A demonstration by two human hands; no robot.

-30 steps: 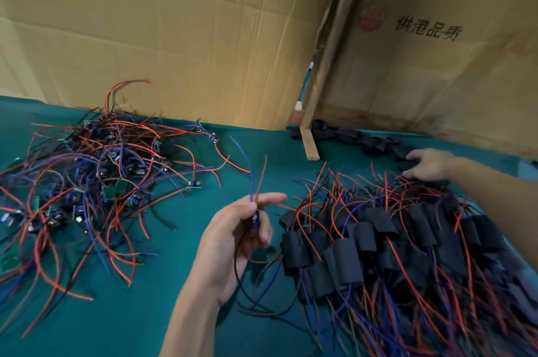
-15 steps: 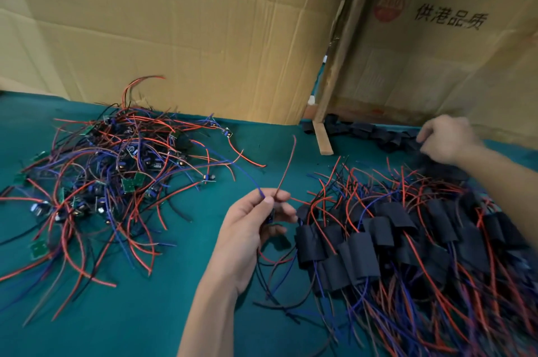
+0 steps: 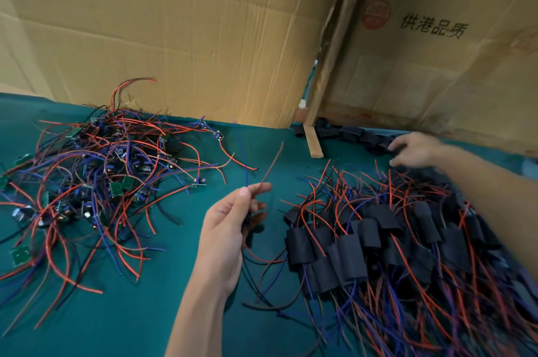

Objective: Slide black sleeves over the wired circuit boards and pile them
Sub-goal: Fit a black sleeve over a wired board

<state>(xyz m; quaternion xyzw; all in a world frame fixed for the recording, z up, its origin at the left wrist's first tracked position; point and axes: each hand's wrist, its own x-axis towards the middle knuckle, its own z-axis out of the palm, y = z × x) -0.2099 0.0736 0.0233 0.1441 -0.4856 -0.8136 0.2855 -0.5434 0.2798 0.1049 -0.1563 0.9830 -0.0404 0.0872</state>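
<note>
My left hand (image 3: 230, 222) is raised over the green table and pinches a wired circuit board (image 3: 249, 218). The board is mostly hidden in my fingers, and its red and blue wires stick up from them. My right hand (image 3: 414, 150) reaches to the far right and rests on a row of loose black sleeves (image 3: 361, 135) along the cardboard wall. It is blurred, so its grip is unclear. A tangle of bare wired boards (image 3: 102, 176) lies at the left. A pile of black-sleeved boards (image 3: 378, 240) lies at the right, under my right forearm.
Cardboard sheets (image 3: 189, 36) stand as a wall along the back of the green table (image 3: 145, 313). A wooden strip (image 3: 316, 144) leans in the gap between them and ends on the table. Loose wire ends reach across the strip of table between the two piles.
My right hand curled into a fist over the loose sleeves, then stretched its fingers left along the row. My left hand kept the board and lifted slightly, with the wires now pointing more upright.
</note>
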